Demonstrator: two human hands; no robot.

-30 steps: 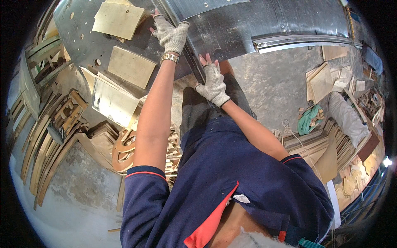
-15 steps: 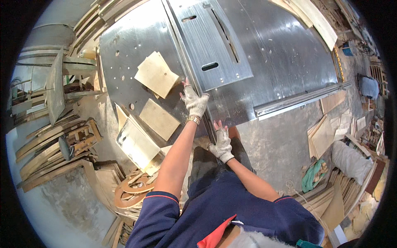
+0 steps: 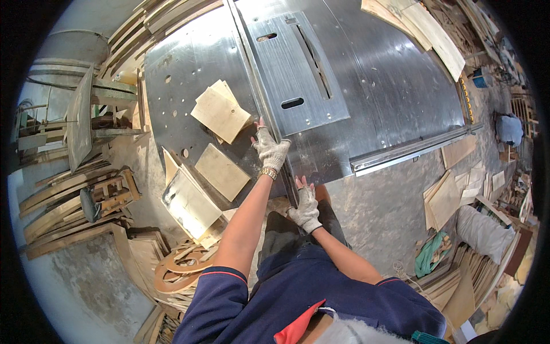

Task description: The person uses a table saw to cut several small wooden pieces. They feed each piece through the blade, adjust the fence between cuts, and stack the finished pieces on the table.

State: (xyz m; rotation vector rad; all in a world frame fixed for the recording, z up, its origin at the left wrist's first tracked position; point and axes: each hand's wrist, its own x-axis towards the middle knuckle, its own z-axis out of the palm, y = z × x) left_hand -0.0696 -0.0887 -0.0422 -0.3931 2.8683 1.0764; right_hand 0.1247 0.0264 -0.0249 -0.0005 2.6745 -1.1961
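Steel saw table (image 3: 366, 86), gloved left hand (image 3: 270, 150) and right hand (image 3: 305, 206) flat, fingers spread, on its edge

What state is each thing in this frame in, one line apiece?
Left hand: gloved, palm down on the saw table's rail, no grip on anything.
Right hand: gloved, resting at the table's near edge, holding nothing.
Saw table: bare metal, blade slot showing no raised blade.
Square plywood pieces: stacked loosely on the left wing.
Single plywood square: lying flat, apart from the stack.
Green cloth: crumpled on the floor.
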